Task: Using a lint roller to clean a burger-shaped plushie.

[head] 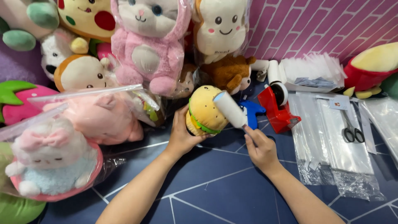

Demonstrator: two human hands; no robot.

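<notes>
Both forearms come in from the bottom edge, over a dark blue surface [215,195] with thin white lines. The left hand [181,135] is closed around the lower side of a burger plush toy [204,108], which is yellow with a green band, and holds it up a little above the surface, close to the middle of the view. The right hand [260,148] is closed on the handle of a lint roller [230,109]; the white roll of it lies against the right side of the burger toy, at 12 o'clock from this hand.

At 3 o'clock from the right hand there is a pile of clear plastic bags [331,145], and a pair of scissors [352,132] lies on top of them. Just behind the roller stands a red tape dispenser [277,108], with a small blue object [251,111] beside it, partly hidden.

At 9 o'clock from the left hand lie soft toys in clear bags: a white and pale blue one with a pink bow [52,159], and a pink one [103,118] behind it. Farther away, at 11 to 12 o'clock, more plush toys are piled: a pink cat in a bag [147,45], a bread-shaped toy [219,27] and a brown one [230,72]. At 1 o'clock a pink brick-pattern wall [315,25] closes the view, with a white box of bags [311,72] in front of it.
</notes>
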